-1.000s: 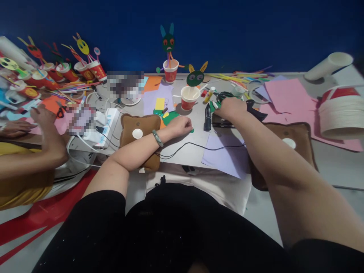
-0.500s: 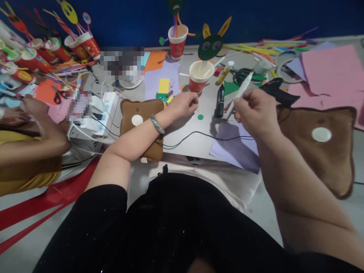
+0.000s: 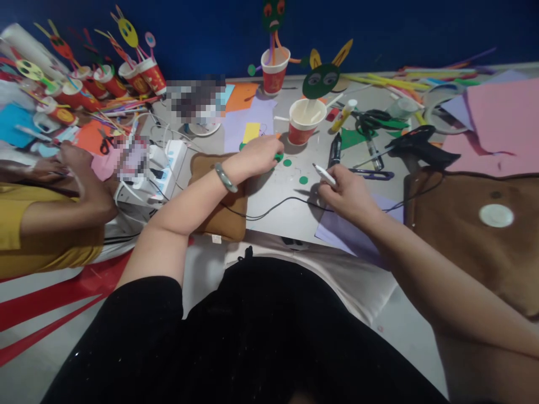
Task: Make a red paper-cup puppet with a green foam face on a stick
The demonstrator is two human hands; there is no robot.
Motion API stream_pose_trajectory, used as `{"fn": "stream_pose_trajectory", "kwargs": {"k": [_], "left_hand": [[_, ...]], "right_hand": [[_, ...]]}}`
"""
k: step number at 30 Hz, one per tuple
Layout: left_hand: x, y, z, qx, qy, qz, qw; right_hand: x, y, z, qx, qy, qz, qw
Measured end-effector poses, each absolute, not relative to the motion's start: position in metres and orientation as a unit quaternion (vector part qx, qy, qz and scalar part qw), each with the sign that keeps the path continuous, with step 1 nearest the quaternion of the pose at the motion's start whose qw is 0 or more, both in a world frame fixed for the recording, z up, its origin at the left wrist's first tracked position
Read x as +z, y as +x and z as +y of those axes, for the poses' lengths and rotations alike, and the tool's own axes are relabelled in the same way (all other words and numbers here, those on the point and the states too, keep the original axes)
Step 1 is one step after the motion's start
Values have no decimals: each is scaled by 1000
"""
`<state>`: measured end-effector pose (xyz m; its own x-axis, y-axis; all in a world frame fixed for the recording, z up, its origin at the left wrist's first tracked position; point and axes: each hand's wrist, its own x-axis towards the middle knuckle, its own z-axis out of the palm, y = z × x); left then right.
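Observation:
My right hand [image 3: 347,193] is closed around a white pen [image 3: 324,174] whose tip points left, close to a small green paper dot [image 3: 303,180] on the grey table [image 3: 290,216]. A second green dot [image 3: 287,163] lies just beyond it. My left hand [image 3: 259,156], with a green bangle on the wrist, rests fingers down on green and yellow paper cut-outs [image 3: 251,132]; the forearm lies over a brown cushion [image 3: 219,216]. A red paper cup [image 3: 302,120] with a green rabbit-eared face stands right behind the hands.
A black marker [image 3: 334,150], black scissors [image 3: 373,119], a glue stick [image 3: 344,115] and a black glue gun [image 3: 416,146] lie at the right, with pink paper [image 3: 501,120] and a large brown cushion [image 3: 475,224]. Another person's arms [image 3: 63,191] work at the left beside several decorated cups [image 3: 113,84].
My right hand picked the white pen up from the clutter by the scissors, drew it back, and has lowered it to the table near the green dots. The left hand stays on the cut-outs.

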<state>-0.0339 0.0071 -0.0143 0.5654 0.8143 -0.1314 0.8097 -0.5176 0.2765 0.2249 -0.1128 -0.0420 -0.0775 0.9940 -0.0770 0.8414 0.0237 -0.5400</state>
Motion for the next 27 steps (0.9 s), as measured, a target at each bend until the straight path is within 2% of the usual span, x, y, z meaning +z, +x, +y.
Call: {"fn": "stream_pose_trajectory", "kwargs": {"k": [8,16,27], "left_hand": [[-38,-3,9,14,878,451,160],[-42,-7,9,42,864,465,186],[-32,-8,1,7,873,455,176]], "right_hand": [[-67,214,-84,285,-626,-670,279],[-78,215,-90,288,-628,-644,329],[-83,214,-97,202,-548,-769,259]]}}
